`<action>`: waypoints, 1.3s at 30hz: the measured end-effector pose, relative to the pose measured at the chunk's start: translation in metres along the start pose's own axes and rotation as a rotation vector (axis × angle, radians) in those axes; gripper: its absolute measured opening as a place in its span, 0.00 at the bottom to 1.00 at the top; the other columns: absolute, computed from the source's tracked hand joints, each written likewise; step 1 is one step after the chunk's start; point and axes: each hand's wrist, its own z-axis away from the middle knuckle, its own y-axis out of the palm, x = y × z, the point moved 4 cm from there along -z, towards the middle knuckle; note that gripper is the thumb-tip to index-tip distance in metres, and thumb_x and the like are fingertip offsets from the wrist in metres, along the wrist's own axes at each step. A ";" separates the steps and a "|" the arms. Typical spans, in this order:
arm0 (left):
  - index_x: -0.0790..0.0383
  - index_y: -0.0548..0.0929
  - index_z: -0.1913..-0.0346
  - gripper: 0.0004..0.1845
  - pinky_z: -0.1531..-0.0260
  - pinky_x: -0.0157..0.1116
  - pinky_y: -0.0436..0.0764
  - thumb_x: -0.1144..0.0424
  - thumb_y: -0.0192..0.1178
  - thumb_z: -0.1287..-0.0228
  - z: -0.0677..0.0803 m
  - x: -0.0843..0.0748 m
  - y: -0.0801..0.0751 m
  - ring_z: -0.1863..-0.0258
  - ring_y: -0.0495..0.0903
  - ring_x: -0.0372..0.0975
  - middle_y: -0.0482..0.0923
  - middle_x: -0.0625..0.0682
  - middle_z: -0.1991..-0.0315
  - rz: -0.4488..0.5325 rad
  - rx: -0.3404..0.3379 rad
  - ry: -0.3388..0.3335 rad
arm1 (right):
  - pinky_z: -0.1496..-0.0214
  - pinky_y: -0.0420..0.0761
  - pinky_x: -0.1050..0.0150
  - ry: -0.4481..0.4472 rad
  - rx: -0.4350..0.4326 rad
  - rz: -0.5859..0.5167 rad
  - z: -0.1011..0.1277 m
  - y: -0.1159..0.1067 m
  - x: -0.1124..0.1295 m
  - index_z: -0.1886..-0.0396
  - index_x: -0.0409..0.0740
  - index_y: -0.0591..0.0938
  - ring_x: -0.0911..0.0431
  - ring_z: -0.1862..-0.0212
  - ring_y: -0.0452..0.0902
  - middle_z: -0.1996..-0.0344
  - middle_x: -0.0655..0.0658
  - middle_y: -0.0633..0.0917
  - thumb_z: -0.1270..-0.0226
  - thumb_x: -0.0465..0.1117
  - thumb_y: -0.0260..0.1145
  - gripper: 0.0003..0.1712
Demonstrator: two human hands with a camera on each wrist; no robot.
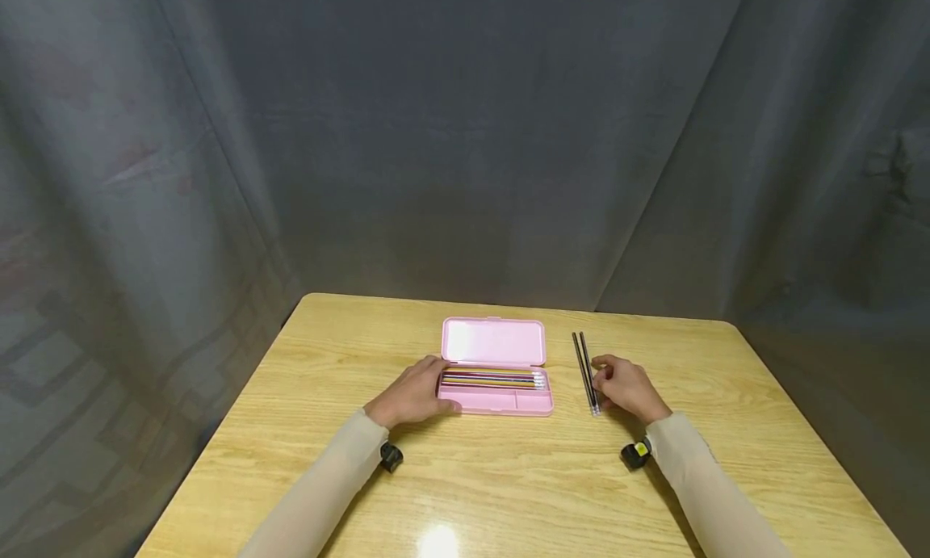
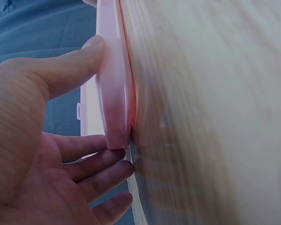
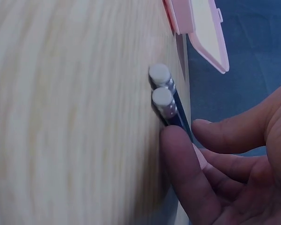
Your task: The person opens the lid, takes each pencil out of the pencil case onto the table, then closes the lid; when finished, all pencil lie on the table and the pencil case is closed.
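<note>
An open pink pencil case (image 1: 496, 402) lies mid-table, its lid (image 1: 494, 341) folded back, with several coloured pencils (image 1: 494, 378) inside. My left hand (image 1: 421, 390) rests against the case's left end. In the left wrist view the thumb (image 2: 70, 65) lies straight along the case's edge (image 2: 114, 93) and the other fingers hang relaxed. Two dark pencils (image 1: 585, 371) with white eraser ends (image 3: 161, 86) lie side by side right of the case. My right hand (image 1: 606, 383) pinches the nearer one, thumb (image 3: 178, 159) on it and curled fingers close behind.
The wooden table (image 1: 508, 493) has bare surface in front of and beside both hands. A grey curtain (image 1: 465, 138) hangs behind and around it. Small wrist cameras (image 1: 635, 455) sit on both forearms.
</note>
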 end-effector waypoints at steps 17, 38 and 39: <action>0.58 0.68 0.27 0.44 0.33 0.54 0.73 0.44 0.72 0.42 0.000 -0.002 0.000 0.34 0.73 0.53 0.71 0.56 0.31 -0.014 0.000 -0.011 | 0.62 0.79 0.69 -0.111 -0.220 -0.009 -0.002 -0.014 0.010 0.42 0.39 0.80 0.53 0.58 0.83 0.54 0.39 0.87 0.28 0.39 0.61 0.18; 0.59 0.69 0.27 0.42 0.33 0.53 0.73 0.46 0.72 0.41 -0.005 -0.004 0.001 0.36 0.74 0.51 0.73 0.55 0.34 0.004 -0.003 0.002 | 0.49 0.84 0.67 -0.328 -0.171 -0.123 -0.008 0.027 0.050 0.41 0.37 0.80 0.47 0.49 0.83 0.50 0.37 0.86 0.34 0.33 0.70 0.22; 0.59 0.69 0.27 0.42 0.33 0.53 0.73 0.46 0.72 0.41 -0.005 -0.004 0.001 0.36 0.74 0.51 0.73 0.55 0.34 0.003 -0.004 0.004 | 0.49 0.84 0.65 -0.333 -0.166 -0.122 -0.008 0.031 0.053 0.41 0.38 0.80 0.48 0.50 0.83 0.51 0.38 0.86 0.34 0.33 0.70 0.22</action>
